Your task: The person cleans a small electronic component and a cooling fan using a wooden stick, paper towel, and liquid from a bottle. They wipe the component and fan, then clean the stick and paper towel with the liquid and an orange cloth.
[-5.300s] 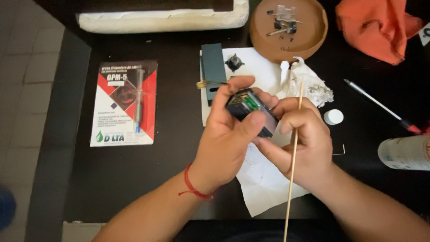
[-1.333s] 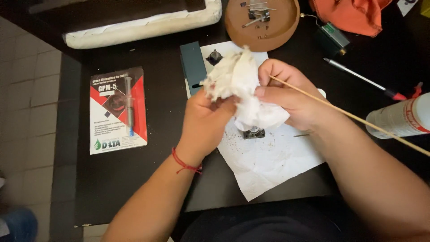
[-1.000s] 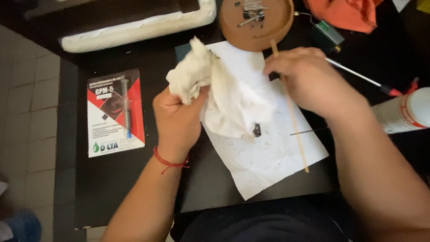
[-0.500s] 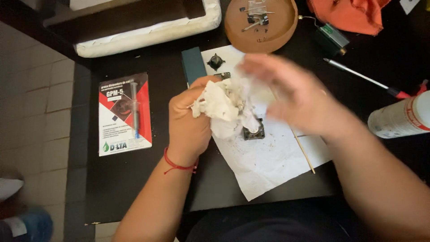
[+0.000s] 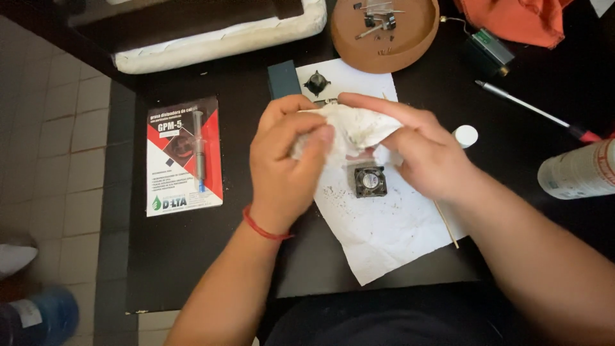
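Both of my hands hold a crumpled, stained white tissue [image 5: 355, 131] above a sheet of white paper [image 5: 384, 224]. My left hand [image 5: 285, 160] pinches its left side, thumb against fingers. My right hand [image 5: 416, 150] grips its right side, fingers stretched over the top. Just below the tissue, a small black square fan [image 5: 370, 181] lies flat on the dirt-speckled paper, touched by neither hand. A thin wooden stick [image 5: 445, 224] lies on the paper, partly hidden under my right wrist.
A red-and-black blister pack with a syringe [image 5: 184, 155] lies at left. At the back are a round brown dish of metal parts [image 5: 384, 32], a dark box [image 5: 283, 78], a small black part [image 5: 316, 83] and orange cloth [image 5: 512, 19]. A screwdriver [image 5: 532, 112], white cap [image 5: 466, 135] and spray can [image 5: 576, 172] sit at right.
I put the fan down on the paper and picked up the tissue. The stick left my right hand and now lies on the paper; both hands now grip the tissue.
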